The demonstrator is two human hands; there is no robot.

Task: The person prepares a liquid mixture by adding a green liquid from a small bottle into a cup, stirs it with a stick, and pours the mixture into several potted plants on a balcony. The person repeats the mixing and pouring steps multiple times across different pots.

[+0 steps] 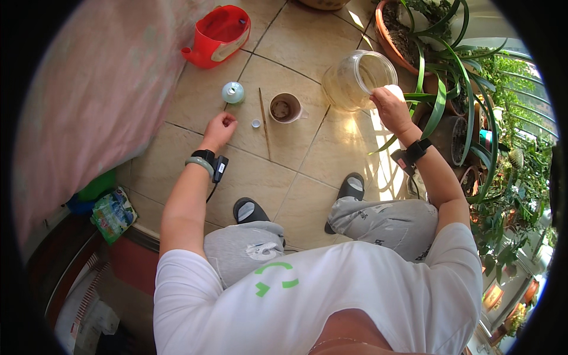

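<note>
Beige floor tiles (248, 171) spread beneath everything, streaked with sun toward the right side. Furthest left, a draped pale pink cloth (106, 100) hung to the left of the person's left grip (220, 129). Beyond that grip sat a red plastic watering can (222, 38) with a short spout. The left grip itself hovered with its fingers curled together; whether something small was pinched inside, I could not tell. Just beyond it stood a round pale blue-green bottle (233, 93) with a narrow neck. To its right lay a small round white cap (255, 123), then a thin brown wooden stick (264, 124), then a pale handled cup (295, 106) with brown matter at the bottom. A wide-mouthed clear jar (343, 89) came next, just left of the right grip (391, 107), which was closed on its rim. Past that grip, long-leaved green plants (441, 89) filled the edge.

The step in hand looked like steadying or angling the jar one-handed; whether its base rested flat was unclear. Judging by that rim hold, any next move of the jar called for a firm pinch and perhaps support beneath.
</note>
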